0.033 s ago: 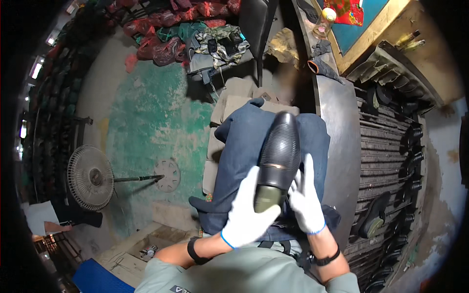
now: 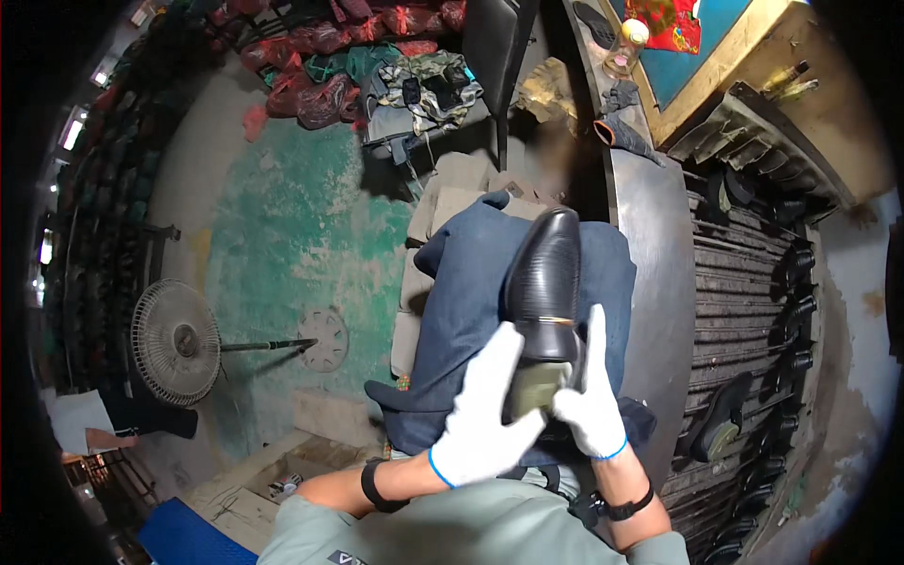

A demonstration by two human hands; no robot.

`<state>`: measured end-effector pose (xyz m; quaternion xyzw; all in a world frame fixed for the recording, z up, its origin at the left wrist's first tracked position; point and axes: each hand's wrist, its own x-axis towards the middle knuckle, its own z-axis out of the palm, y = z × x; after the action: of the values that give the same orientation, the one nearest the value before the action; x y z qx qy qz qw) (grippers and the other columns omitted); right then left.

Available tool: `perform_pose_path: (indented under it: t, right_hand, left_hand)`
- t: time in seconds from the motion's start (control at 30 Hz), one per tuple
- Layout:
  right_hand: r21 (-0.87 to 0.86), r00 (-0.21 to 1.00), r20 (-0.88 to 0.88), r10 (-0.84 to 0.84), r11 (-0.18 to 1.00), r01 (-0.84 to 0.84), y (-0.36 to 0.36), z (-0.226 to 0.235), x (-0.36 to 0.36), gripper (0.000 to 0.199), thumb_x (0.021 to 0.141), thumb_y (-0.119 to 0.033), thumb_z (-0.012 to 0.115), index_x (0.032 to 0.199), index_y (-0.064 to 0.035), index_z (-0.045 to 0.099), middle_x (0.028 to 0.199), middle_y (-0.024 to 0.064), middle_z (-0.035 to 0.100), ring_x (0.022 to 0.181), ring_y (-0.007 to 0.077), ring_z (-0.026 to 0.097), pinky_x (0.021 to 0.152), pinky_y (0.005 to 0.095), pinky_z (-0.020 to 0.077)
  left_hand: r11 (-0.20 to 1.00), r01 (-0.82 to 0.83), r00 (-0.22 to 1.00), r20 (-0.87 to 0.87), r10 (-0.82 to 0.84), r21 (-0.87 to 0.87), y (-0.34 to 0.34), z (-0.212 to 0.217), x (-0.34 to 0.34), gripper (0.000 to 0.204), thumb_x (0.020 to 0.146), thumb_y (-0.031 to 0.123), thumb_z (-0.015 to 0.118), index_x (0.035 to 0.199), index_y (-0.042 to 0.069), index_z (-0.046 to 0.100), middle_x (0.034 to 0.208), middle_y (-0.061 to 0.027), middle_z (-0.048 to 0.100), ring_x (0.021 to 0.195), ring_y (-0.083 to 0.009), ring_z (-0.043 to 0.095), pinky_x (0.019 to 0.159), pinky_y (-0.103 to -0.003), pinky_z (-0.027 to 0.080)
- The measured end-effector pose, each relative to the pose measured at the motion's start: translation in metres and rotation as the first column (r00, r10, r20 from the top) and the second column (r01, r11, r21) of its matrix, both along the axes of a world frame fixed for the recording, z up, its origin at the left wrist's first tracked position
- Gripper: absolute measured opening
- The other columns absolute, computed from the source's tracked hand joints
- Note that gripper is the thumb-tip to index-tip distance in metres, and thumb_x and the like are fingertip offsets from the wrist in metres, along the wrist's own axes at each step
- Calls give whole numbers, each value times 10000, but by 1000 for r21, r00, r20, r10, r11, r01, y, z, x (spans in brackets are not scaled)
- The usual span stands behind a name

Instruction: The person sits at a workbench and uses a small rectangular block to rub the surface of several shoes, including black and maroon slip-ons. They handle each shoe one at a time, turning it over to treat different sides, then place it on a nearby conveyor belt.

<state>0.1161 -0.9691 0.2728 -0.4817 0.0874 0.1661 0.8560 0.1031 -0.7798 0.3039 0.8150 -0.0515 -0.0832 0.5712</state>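
A shiny black leather shoe (image 2: 548, 278) lies over my thighs, toe pointing away from me, with a narrow gold-coloured strip across its instep. Out of its opening rises an olive-green shoe last (image 2: 535, 388). My left hand (image 2: 485, 414), in a white glove, is closed against the left side of shoe and last, thumb across the last's near end. On the other side my white-gloved right hand (image 2: 591, 405) has its thumb at the last and its index finger stretched along the shoe. Some fingertips are hidden behind the shoe.
A metal bench top (image 2: 650, 273) runs along my right, beside a slatted rack (image 2: 744, 330) bearing several dark shoes. On the left stands a fan (image 2: 179, 341) on the green floor. Ahead are a stool with camouflage cloth (image 2: 424, 94) and red bags (image 2: 315, 99).
The shoe has turned slightly between my hands, its toe shifting a little right and away. My left hand has slid a little right, and the right thumb has come onto the last.
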Motion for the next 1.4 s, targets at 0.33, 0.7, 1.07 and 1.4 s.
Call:
perform_pose_path:
  t: [0.33,0.7,1.07,1.4]
  right_hand:
    - [445,963,-267,-25,884,146,-30,-28,0,820,861,-56,732,1624,63,455,1500,271,652,1301,410,714,1129,511,608]
    - [607,789,-590,172,738,294,-57,-47,-13,595,933,-81,646,1475,147,561,1343,328,721,1145,430,774,1039,511,651]
    - [537,720,-671,178,786,306,-68,-44,4,433,996,-47,640,1414,64,649,1236,219,785,1032,317,814,917,428,694]
    - [534,760,-640,118,780,328,-56,-41,8,445,1018,-82,658,1437,64,628,1250,225,784,1034,323,815,936,419,694]
  left_hand:
    - [960,-22,960,262,98,-279,1,-10,70,503,1089,124,532,1558,-53,578,1682,-239,518,1554,-332,505,1302,-431,353]
    - [940,-44,977,182,111,-337,-51,-95,98,542,1173,112,427,1687,-59,393,1771,-231,393,1647,-351,382,1344,-394,287]
    - [953,-157,937,267,227,-257,-76,-116,93,586,1130,149,470,1665,-86,420,1749,-201,439,1602,-312,437,1329,-377,280]
    - [887,-185,959,-274,69,-424,-61,-72,76,766,1145,178,547,1792,68,152,1696,-182,487,1492,-268,543,1266,-387,413]
